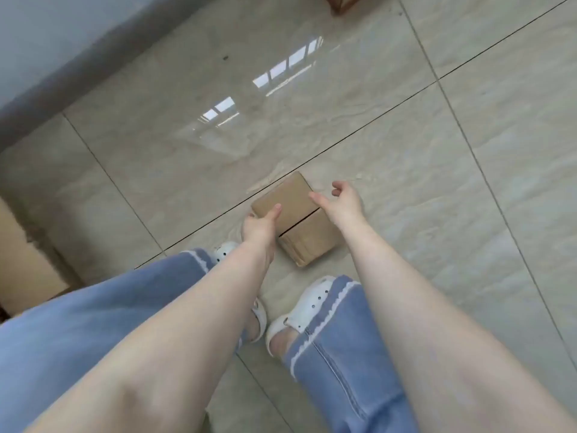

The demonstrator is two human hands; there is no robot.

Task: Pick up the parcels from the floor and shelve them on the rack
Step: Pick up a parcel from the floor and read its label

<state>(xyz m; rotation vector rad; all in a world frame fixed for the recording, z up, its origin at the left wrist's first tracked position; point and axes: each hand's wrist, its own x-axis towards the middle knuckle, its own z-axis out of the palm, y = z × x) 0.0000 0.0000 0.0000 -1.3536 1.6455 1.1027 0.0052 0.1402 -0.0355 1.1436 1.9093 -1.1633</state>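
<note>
Your left hand point(260, 226) touches the box point(298, 218) on the floor point(406, 151); right hand point(342, 203) hovers, fingers apart. Nothing lifted. Shelving remains.

No legible text or labels anywhere.

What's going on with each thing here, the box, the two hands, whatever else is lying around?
Cardboard parcel: closed, resting on the tiled floor, not lifted.
Left hand: open, at the parcel's left edge, thumb on its top.
Right hand: open, fingers curled, at the parcel's right side; no grip visible.
Brown carton: at the left edge, mostly out of view.
Brown object: at the top edge, cut off.
</note>
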